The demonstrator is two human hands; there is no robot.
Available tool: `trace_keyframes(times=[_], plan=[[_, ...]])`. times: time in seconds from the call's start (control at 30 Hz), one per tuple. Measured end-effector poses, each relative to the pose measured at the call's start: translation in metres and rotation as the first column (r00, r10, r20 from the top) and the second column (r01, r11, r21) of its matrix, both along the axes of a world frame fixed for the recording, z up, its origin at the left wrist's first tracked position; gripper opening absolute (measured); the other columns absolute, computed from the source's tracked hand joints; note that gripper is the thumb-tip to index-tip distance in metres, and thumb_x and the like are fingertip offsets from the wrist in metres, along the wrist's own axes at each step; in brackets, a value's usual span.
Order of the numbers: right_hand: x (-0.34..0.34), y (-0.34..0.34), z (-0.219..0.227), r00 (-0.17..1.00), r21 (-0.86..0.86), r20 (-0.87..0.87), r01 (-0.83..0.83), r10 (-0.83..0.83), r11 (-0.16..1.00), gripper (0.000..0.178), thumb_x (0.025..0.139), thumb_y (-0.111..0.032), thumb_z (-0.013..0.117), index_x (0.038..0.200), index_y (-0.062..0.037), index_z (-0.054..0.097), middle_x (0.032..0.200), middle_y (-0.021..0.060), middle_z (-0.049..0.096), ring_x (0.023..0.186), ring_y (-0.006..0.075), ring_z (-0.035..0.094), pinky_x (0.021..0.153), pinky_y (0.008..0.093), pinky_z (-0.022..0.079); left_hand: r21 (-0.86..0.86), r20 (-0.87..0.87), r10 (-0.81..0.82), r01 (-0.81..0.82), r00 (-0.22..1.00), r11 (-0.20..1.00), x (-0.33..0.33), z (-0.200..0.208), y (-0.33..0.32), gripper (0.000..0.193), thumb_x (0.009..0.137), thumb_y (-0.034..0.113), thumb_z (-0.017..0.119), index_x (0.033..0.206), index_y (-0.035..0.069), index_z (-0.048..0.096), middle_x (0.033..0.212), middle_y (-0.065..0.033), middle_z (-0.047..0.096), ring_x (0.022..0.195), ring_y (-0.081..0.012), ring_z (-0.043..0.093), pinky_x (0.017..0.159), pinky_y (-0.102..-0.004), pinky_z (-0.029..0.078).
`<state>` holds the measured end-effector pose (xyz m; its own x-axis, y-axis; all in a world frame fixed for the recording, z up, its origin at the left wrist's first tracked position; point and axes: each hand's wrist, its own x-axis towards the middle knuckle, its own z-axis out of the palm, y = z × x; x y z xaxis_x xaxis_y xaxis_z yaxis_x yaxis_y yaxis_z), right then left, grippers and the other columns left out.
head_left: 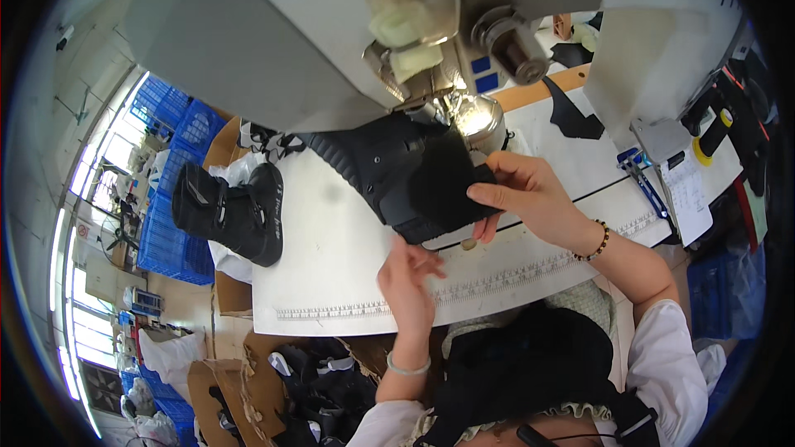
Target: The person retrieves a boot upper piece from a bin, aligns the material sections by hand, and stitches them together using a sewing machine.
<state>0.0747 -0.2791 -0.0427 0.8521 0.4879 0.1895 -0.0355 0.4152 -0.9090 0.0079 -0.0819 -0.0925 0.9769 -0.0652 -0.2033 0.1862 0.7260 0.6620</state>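
A black boot upper lies on the white machine table, its far part under the head of a sewing machine. My right hand pinches the upper's right edge, thumb on top and some fingers underneath. Just below the upper's near edge is my left hand, slightly blurred, with fingers loosely bent and apart and nothing seen in them. Its fingertips come close to the upper; whether they touch it I cannot tell. A lamp lights the needle area, which the machine parts and the upper partly hide.
A finished-looking black boot lies at the table's left edge. Blue crates stand beyond it. Below the table, a cardboard box holds several black pieces. To the right are a blue cutter, a paper sheet and a black cut piece.
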Motion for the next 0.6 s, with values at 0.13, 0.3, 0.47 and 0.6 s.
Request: trace_keyframes(times=[0.13,0.3,0.47,0.6], plan=[[0.003,0.001,-0.006,0.999,0.026,-0.026,-0.021,0.022,0.999,0.014,0.085,-0.010,0.058,0.087,0.0021,0.051,0.075,0.0062,0.057,0.062,0.0168,0.064,0.052,0.0227,0.052,0.474,0.827,-0.208,-0.847,0.522,-0.240,-0.002,0.024,-0.008,0.025,0.069,-0.005,0.060,0.092,0.000,0.056,0.086,-0.0108,0.055,0.087,-0.0279,0.054,0.076,-0.0312,0.042],[0.003,0.000,-0.007,0.998,0.095,-0.039,-0.041,0.044,0.995,0.017,0.085,-0.009,0.057,0.096,0.0028,0.051,0.079,0.0101,0.060,0.060,0.0181,0.064,0.051,0.0256,0.054,0.388,0.508,-0.750,-0.890,0.424,-0.240,0.046,0.068,-0.014,0.052,0.061,-0.006,0.053,0.112,-0.003,0.055,0.114,-0.0157,0.055,0.113,-0.0283,0.049,0.095,-0.0388,0.040],[0.006,0.002,-0.005,0.995,0.106,-0.059,-0.070,0.076,0.992,0.019,0.084,-0.010,0.058,0.096,0.0025,0.051,0.076,0.0092,0.060,0.058,0.0169,0.063,0.048,0.0239,0.052,0.254,0.634,-0.716,-0.953,0.293,-0.165,0.056,0.058,-0.013,0.048,0.057,-0.008,0.049,0.104,-0.004,0.060,0.106,-0.0148,0.060,0.107,-0.0278,0.054,0.092,-0.0375,0.044],[0.005,0.002,-0.002,0.995,0.095,-0.091,-0.041,0.049,0.995,0.019,0.083,-0.010,0.060,0.096,0.0013,0.052,0.070,0.0066,0.059,0.052,0.0130,0.060,0.043,0.0214,0.048,0.253,0.666,-0.689,-0.956,0.285,-0.151,0.056,0.059,-0.017,0.046,0.057,-0.008,0.048,0.101,-0.005,0.061,0.103,-0.0146,0.062,0.103,-0.0275,0.057,0.090,-0.0364,0.046]])
